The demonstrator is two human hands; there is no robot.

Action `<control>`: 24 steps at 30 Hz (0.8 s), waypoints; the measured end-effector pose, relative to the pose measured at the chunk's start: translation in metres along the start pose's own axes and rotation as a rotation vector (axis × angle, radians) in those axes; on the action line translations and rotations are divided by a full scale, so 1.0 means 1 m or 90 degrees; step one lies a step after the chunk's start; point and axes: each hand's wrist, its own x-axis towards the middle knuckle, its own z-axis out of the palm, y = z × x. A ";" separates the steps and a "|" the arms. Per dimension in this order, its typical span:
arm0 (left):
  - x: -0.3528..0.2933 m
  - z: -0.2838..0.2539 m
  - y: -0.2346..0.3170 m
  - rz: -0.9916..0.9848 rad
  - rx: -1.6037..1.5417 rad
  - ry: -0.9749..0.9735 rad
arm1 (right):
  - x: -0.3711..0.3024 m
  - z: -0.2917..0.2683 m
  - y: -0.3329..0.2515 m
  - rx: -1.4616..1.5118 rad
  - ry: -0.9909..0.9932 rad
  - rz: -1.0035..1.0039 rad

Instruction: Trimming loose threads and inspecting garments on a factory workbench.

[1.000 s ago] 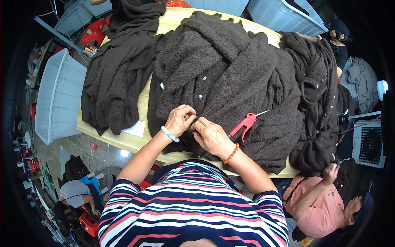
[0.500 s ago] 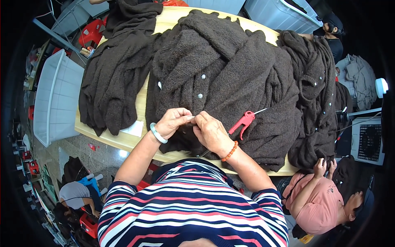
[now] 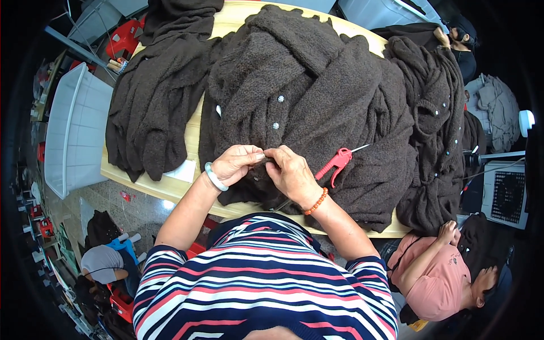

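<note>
A dark brown knit cardigan lies bunched across the table in front of me, with two sparkly buttons in a row along its front band. Just below those buttons, my left hand is closed, thumb and forefinger pinched together. Close against it, my right hand is closed too, its fingertips bent down at the knit. Whatever sits between the fingers is too small and covered to make out. Right of my right hand, a red air blow gun with a thin metal nozzle rests on the cardigan.
More brown knitwear is heaped at the left, and another buttoned pile at the right. The pale wooden table shows between them. A white bin stands left. One person in pink sits at right; another works far right.
My hands stay together at the cardigan and have shifted only slightly. The person in pink has brought their hands together, and the far-right person's hand has risen with dark cloth.
</note>
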 end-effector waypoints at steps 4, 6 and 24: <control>-0.006 0.011 0.001 0.070 0.141 0.057 | 0.003 0.000 0.012 -0.012 -0.004 -0.003; -0.011 0.018 -0.003 0.123 0.250 0.106 | 0.003 -0.001 0.014 -0.011 -0.018 0.008; -0.006 0.020 -0.028 0.239 0.227 0.225 | 0.009 -0.009 0.017 0.040 -0.104 0.051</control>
